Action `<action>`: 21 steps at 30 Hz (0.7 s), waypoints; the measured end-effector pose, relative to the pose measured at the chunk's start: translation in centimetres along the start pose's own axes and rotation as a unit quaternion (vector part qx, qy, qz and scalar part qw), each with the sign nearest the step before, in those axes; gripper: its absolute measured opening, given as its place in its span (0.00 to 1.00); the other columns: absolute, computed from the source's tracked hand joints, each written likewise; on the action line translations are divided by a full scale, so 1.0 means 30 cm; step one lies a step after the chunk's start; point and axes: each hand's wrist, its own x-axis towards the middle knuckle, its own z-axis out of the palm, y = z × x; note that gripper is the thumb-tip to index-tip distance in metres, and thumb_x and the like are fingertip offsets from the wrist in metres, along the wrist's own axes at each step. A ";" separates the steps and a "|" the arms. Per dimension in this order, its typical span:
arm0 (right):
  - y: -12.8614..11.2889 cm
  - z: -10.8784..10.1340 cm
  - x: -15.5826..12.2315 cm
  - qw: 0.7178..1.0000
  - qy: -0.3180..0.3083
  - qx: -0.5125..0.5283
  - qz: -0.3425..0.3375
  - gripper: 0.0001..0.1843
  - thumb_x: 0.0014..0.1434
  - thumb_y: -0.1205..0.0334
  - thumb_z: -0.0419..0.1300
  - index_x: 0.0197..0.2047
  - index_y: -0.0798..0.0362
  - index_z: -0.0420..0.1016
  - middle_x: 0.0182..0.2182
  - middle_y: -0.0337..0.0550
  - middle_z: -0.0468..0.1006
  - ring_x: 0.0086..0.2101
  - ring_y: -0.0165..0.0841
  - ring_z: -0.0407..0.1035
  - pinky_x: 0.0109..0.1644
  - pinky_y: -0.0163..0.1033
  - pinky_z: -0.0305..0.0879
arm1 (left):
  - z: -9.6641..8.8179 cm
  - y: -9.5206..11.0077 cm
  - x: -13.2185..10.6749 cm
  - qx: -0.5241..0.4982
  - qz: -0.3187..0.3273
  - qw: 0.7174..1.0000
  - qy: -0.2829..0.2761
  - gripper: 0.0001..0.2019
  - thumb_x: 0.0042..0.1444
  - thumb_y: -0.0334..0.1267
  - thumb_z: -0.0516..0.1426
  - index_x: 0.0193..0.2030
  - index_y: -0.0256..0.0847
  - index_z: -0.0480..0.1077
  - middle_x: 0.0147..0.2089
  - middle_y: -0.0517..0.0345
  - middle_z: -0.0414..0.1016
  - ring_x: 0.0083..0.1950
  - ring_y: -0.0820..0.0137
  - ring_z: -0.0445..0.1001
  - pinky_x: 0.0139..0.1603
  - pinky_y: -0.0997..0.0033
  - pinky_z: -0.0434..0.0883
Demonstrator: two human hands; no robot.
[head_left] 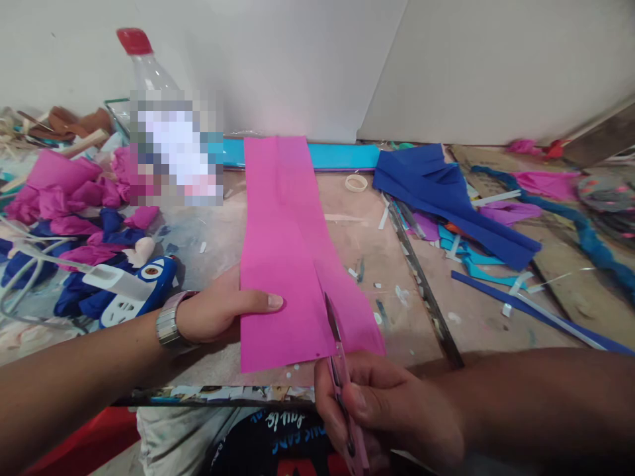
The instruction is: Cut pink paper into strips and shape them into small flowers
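A long sheet of pink fabric or paper (282, 251) stretches away from me over the table, its near end lifted a little. My left hand (228, 307) pinches its left edge, thumb on top and fingers hidden beneath. In my right hand (367, 396) is a pair of scissors (337, 330) with pink handles, blades pointing away from me. The blades lie at a cut that runs in from the near edge, and a strip on the right side hangs apart from the rest of the sheet.
Pink and blue bundles (74, 192), a blue power strip (143, 291) and a red-capped bottle (153, 73) stand at left. Dark blue cloth (426, 185), scraps and a twisted teal strand (590, 231) lie at right. A cream ring (356, 183) sits beyond the sheet. A wall rises behind.
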 end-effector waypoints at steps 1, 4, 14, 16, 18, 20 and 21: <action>0.000 -0.001 0.000 1.000 0.000 -0.001 0.000 0.22 0.66 0.45 0.62 0.37 0.59 0.68 0.20 0.31 0.63 0.18 0.20 0.51 0.22 0.27 0.51 | 0.000 0.000 0.000 -0.003 -0.001 1.000 -0.001 0.17 0.50 0.32 0.67 0.48 0.36 0.76 0.46 0.45 0.83 0.40 0.61 0.82 0.41 0.65 0.79; 0.000 -0.005 0.000 1.000 -0.007 -0.007 0.006 0.23 0.66 0.44 0.61 0.36 0.59 0.68 0.20 0.32 0.64 0.18 0.21 0.52 0.22 0.27 0.51 | -0.002 0.000 0.000 -0.006 0.001 1.000 -0.006 0.18 0.50 0.32 0.68 0.49 0.35 0.75 0.47 0.45 0.83 0.39 0.62 0.82 0.41 0.66 0.78; 0.005 -0.003 -0.001 1.000 -0.004 -0.008 0.000 0.22 0.67 0.45 0.60 0.35 0.58 0.68 0.20 0.32 0.64 0.18 0.20 0.51 0.21 0.27 0.50 | -0.002 0.001 0.001 0.001 0.000 1.000 0.005 0.18 0.48 0.31 0.68 0.47 0.35 0.75 0.43 0.46 0.83 0.39 0.62 0.81 0.40 0.65 0.79; 0.002 -0.002 -0.004 1.000 -0.003 -0.021 0.001 0.23 0.66 0.44 0.60 0.35 0.58 0.68 0.20 0.32 0.65 0.18 0.20 0.52 0.21 0.27 0.51 | -0.003 -0.001 0.001 -0.001 0.001 1.000 0.000 0.18 0.49 0.31 0.68 0.47 0.35 0.75 0.42 0.47 0.83 0.39 0.62 0.82 0.40 0.66 0.79; -0.001 -0.002 -0.007 0.999 0.002 -0.039 0.003 0.24 0.65 0.42 0.61 0.35 0.58 0.68 0.21 0.34 0.67 0.19 0.20 0.54 0.22 0.26 0.52 | -0.006 -0.002 0.000 0.003 0.002 1.000 -0.002 0.17 0.49 0.31 0.68 0.47 0.35 0.75 0.41 0.47 0.83 0.39 0.61 0.82 0.40 0.65 0.79; 0.001 -0.005 -0.010 0.999 0.008 -0.052 -0.002 0.25 0.64 0.41 0.61 0.35 0.58 0.68 0.22 0.35 0.67 0.19 0.20 0.56 0.22 0.26 0.53 | -0.009 -0.002 -0.003 0.010 -0.005 1.000 -0.006 0.17 0.50 0.32 0.67 0.48 0.35 0.75 0.41 0.47 0.83 0.41 0.60 0.82 0.41 0.64 0.80; 0.003 -0.008 -0.011 0.998 0.012 -0.056 -0.005 0.26 0.64 0.40 0.61 0.35 0.58 0.68 0.22 0.35 0.67 0.19 0.20 0.56 0.22 0.25 0.53 | -0.009 -0.001 -0.005 0.010 -0.011 1.000 -0.010 0.17 0.50 0.32 0.67 0.48 0.35 0.75 0.41 0.46 0.83 0.42 0.59 0.82 0.42 0.63 0.80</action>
